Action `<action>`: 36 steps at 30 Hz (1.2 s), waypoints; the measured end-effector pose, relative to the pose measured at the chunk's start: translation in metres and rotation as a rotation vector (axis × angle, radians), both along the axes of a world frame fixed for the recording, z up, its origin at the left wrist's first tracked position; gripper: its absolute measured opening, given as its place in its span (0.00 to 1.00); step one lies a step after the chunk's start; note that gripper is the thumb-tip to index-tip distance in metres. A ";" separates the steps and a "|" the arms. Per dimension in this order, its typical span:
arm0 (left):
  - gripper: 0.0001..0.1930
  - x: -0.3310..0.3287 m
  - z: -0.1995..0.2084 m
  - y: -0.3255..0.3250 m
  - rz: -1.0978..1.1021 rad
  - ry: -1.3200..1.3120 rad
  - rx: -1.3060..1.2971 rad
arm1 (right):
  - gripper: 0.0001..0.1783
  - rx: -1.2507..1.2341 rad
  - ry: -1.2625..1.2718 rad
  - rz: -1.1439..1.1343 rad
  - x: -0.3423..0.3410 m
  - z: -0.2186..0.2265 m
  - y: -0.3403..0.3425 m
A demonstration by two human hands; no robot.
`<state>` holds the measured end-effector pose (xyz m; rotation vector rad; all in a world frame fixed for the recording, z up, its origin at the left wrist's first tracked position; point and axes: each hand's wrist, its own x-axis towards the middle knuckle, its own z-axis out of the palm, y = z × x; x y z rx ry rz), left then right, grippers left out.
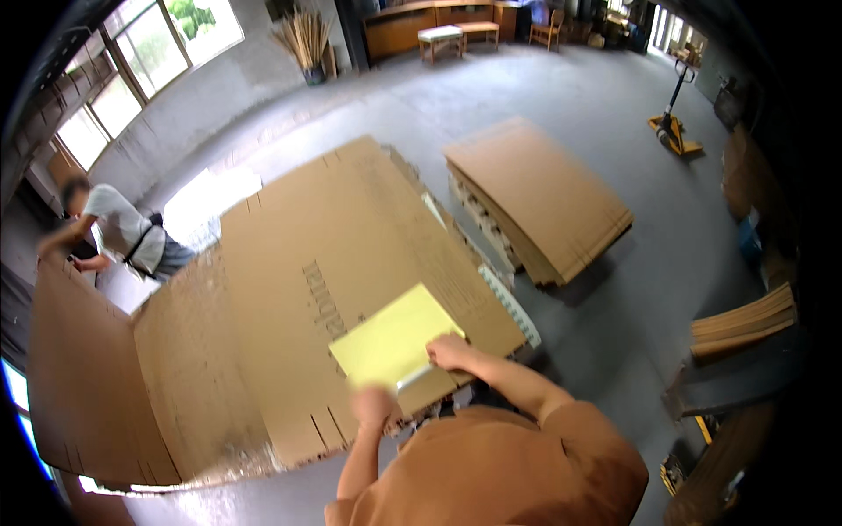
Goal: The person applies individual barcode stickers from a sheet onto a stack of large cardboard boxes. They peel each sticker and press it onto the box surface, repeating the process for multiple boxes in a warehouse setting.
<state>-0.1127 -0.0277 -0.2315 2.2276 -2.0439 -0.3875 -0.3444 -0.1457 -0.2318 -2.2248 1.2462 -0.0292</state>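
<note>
Pinching the near right corner of a yellow sheet (390, 342) with right hand (452, 352) clamped, on the flat cardboard blank's (289, 289) near edge, long axis running up-left; blurred left hand (374, 406) just below, grip unclear.

matt yellow paper sheet (391, 344); rough brown cardboard sheet (289, 289).

A sheet (392, 344) lies on the near right corner of the cardboard (333, 263). The right hand (451, 352) rests on the sheet's right edge; the left hand (374, 408) sits at the cardboard's near edge, just before the sheet. A stack (544, 193) lies right of the cardboard. A person (123, 230) stands at its far left edge. A pallet jack (674, 131) stands far behind right.
</note>
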 end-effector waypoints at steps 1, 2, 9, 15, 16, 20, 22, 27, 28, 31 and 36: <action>0.16 0.000 0.003 0.000 -0.024 -0.006 -0.010 | 0.10 0.003 0.024 0.017 -0.002 -0.003 -0.002; 0.17 -0.005 0.018 -0.007 -0.009 -0.015 0.132 | 0.11 0.004 0.021 0.014 -0.010 -0.006 -0.002; 0.14 0.022 0.020 0.021 0.193 0.105 0.124 | 0.11 -0.072 0.032 -0.029 -0.052 0.005 -0.013; 0.11 0.025 0.015 0.014 0.163 0.128 0.015 | 0.11 -0.005 0.047 -0.074 -0.044 0.005 -0.017; 0.11 0.028 0.015 0.014 0.174 0.168 0.064 | 0.11 0.013 0.056 -0.068 -0.045 0.006 -0.018; 0.11 0.052 -0.005 0.011 0.288 0.690 0.134 | 0.14 -0.352 0.062 0.010 -0.035 0.030 -0.007; 0.11 0.047 0.002 0.009 0.431 1.057 0.181 | 0.16 -0.599 -0.127 0.102 -0.025 0.069 0.001; 0.11 0.003 0.096 -0.018 0.559 1.606 0.413 | 0.08 -0.636 -0.273 0.348 0.003 0.125 0.017; 0.10 0.000 0.100 -0.020 0.533 1.695 0.463 | 0.07 -0.605 -0.269 0.378 0.003 0.126 0.018; 0.11 -0.010 0.118 -0.018 0.449 1.741 0.516 | 0.08 -0.345 -0.150 0.318 -0.010 0.149 0.026; 0.18 -0.029 0.143 -0.007 0.219 1.548 0.480 | 0.12 0.171 -0.094 0.134 -0.038 0.205 0.032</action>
